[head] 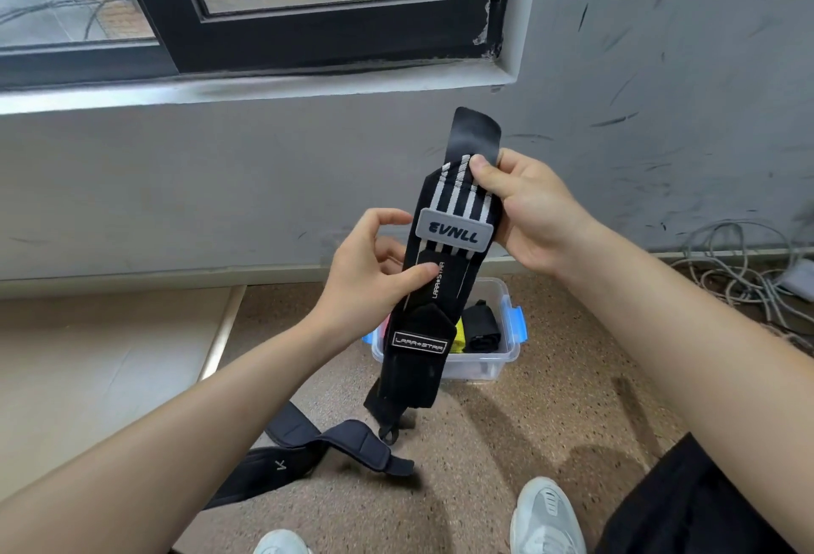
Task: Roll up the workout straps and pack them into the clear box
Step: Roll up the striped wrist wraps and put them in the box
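A black workout strap (440, 271) with grey stripes and a grey "EVNLL" patch hangs unrolled in front of me, above the floor. My right hand (524, 214) pinches its upper end, thumb on the striped part, just below the plain black tab. My left hand (374, 271) holds the strap's middle, thumb pressed on the front. The lower end dangles over the clear box (506, 355), which stands on the floor and has blue latches. Inside it lie a rolled black strap (482, 328) and something yellow (460, 337).
A padded black belt (308, 452) lies on the speckled floor near my feet. My two pale shoes (546, 518) show at the bottom. Tangled grey cables (744, 276) lie by the wall at right. A window and grey wall face me.
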`<state>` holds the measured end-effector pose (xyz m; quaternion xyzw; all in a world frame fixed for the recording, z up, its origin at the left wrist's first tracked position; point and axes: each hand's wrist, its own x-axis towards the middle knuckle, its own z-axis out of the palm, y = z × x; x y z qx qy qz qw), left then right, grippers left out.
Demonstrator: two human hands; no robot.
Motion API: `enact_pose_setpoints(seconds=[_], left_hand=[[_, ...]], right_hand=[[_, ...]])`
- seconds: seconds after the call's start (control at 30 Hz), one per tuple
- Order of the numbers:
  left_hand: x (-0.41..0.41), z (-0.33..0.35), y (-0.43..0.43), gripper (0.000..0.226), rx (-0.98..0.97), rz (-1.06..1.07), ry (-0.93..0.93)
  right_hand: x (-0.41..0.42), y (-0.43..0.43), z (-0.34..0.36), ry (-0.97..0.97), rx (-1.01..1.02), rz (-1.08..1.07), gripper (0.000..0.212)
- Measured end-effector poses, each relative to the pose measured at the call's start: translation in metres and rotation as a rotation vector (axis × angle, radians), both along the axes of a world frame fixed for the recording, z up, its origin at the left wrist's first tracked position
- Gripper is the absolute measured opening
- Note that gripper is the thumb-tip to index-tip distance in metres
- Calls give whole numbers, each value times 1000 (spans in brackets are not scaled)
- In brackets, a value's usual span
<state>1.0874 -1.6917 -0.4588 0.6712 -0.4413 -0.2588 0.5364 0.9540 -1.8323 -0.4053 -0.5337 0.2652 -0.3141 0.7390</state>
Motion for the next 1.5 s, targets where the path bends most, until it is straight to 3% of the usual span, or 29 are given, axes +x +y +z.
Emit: enact_pose_setpoints(seconds=[0.17, 0.37, 0.53, 0.63, 0.83, 0.9, 1.0, 1.1, 1.2, 1.3, 1.5], left_hand=[[15, 4, 11, 69, -47, -54, -87], [18, 32, 16, 51, -180, -18, -278], [28, 41, 16, 23, -101, -43, -169], [28, 39, 19, 19, -87, 12, -72], [32, 39, 20, 18, -86, 122, 50], [32, 39, 20, 18, -71, 119, 80], [32, 38, 20, 14, 2, 57, 107], [30, 35, 20, 25, 108, -53, 111], [27, 35, 21, 19, 113, -106, -27], [24, 34, 20, 28, 63, -104, -222], [21, 33, 21, 28, 49, -93, -294]], right_hand=[[-2, 7, -14, 74, -67, 45, 20], [-1, 19, -30, 103, -190, 140, 21], [-2, 28, -40, 141, -239, 233, 18], [-2, 35, -43, 144, -267, 264, 17], [-3, 44, -47, 183, -536, 239, 69], [-4, 47, -47, 173, -586, 191, 78], [-3, 44, -42, 177, -635, 107, 60], [-5, 36, -39, 177, -642, 87, 37], [-6, 33, -39, 155, -600, 100, 32], [-5, 33, -39, 164, -582, 108, 27], [-6, 41, -37, 245, -636, 182, 21]])
